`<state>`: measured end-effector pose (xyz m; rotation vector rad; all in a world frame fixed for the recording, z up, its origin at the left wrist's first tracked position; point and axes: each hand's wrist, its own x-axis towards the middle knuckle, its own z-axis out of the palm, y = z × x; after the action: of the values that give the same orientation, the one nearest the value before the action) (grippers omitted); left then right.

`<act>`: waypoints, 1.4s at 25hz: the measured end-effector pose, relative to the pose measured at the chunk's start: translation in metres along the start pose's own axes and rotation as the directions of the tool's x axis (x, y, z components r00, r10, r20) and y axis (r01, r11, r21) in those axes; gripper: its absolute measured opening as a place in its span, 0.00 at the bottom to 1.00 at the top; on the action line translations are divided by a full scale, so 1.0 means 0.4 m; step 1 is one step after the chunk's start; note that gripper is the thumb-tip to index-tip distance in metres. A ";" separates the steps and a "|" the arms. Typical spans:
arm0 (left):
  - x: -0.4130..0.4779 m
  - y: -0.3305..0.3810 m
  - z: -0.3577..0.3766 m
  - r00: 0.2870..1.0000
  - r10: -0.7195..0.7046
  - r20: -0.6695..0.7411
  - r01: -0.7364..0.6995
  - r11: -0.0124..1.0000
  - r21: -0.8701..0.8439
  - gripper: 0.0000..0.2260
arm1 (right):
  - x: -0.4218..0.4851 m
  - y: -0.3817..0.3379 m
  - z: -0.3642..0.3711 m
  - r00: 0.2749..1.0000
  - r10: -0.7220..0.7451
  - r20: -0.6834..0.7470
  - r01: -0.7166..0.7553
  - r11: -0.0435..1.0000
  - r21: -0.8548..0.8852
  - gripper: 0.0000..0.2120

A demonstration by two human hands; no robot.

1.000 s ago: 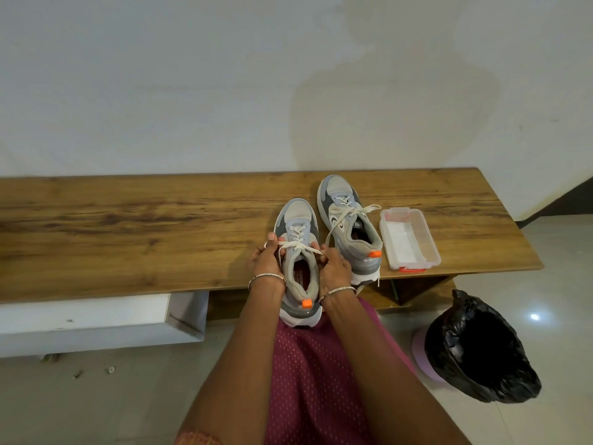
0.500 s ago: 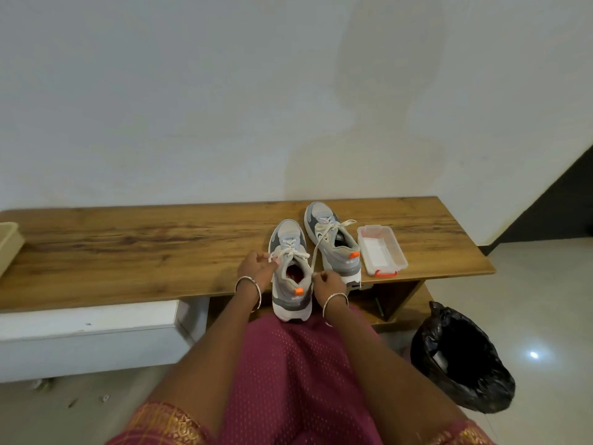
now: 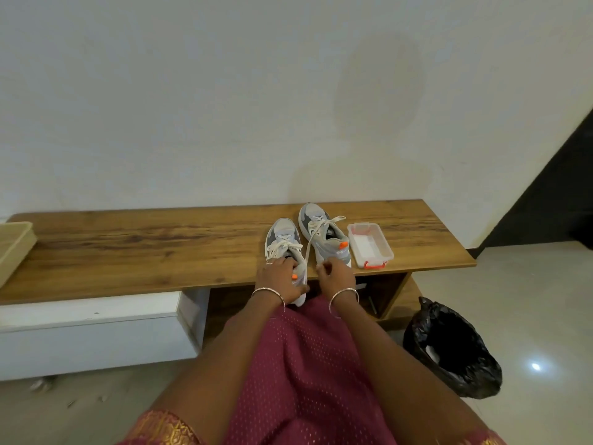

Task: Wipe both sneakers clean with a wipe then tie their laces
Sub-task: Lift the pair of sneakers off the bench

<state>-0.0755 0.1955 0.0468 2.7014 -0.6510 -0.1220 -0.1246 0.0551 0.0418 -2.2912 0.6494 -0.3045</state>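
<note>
Head view: grey sneakers [image 3: 284, 239], white laces [image 3: 324, 224]

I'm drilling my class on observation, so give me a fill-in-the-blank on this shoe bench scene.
The left hand holds the near sneaker by its ___.
The clear box stands to the ___ of the far sneaker.
The bin bag on the floor is ___.
Missing: heel, right, black.
</note>
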 end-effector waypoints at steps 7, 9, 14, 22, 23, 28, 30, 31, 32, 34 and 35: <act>0.105 0.006 0.063 0.997 -0.019 0.079 0.008 0.991 0.134 0.27 | 0.164 0.048 -0.031 0.998 -0.062 -0.024 0.048 0.917 -0.395 0.31; 0.149 0.003 0.059 0.996 -0.017 0.091 0.007 0.994 0.113 0.26 | 0.220 0.058 -0.024 0.995 -0.039 0.093 0.074 0.910 -0.409 0.31; 0.274 -0.031 0.058 0.994 -0.002 0.108 -0.008 0.996 0.092 0.23 | 0.327 0.052 0.000 0.980 -0.012 0.198 0.106 0.876 -0.470 0.22; 0.338 -0.030 0.033 0.978 -0.026 0.207 0.000 0.992 0.126 0.18 | 0.356 0.021 0.034 0.977 0.025 0.214 0.065 0.912 -0.404 0.07; 0.335 -0.024 0.019 0.972 -0.041 0.231 0.013 0.992 0.124 0.18 | 0.354 0.008 0.026 0.971 0.050 0.233 0.047 0.919 -0.392 0.06; 0.308 0.013 -0.147 0.951 -0.087 0.296 0.068 0.995 0.076 0.17 | 0.348 -0.125 -0.083 0.935 0.161 0.316 -0.034 0.928 -0.371 0.07; 0.294 0.029 -0.230 0.948 -0.084 0.306 0.065 0.995 0.072 0.16 | 0.330 -0.203 -0.137 0.918 0.202 0.341 -0.062 0.923 -0.380 0.07; 0.289 0.035 -0.264 0.950 -0.079 0.301 0.061 0.996 0.069 0.16 | 0.316 -0.238 -0.158 0.915 0.210 0.345 -0.069 0.923 -0.379 0.07; 0.283 0.041 -0.299 0.952 -0.079 0.297 0.063 0.996 0.063 0.16 | 0.300 -0.272 -0.179 0.913 0.211 0.348 -0.071 0.924 -0.376 0.07; 0.275 0.041 -0.361 0.949 -0.085 0.303 0.075 0.996 0.044 0.15 | 0.277 -0.330 -0.208 0.912 0.207 0.355 -0.068 0.928 -0.367 0.06; 0.268 0.036 -0.385 0.948 -0.084 0.306 0.076 0.996 0.036 0.14 | 0.264 -0.353 -0.216 0.913 0.198 0.356 -0.060 0.930 -0.364 0.06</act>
<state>0.0392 0.1842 0.1954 2.7574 -0.6309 -0.5689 -0.0180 0.0344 0.2057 -2.5208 0.6848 0.3550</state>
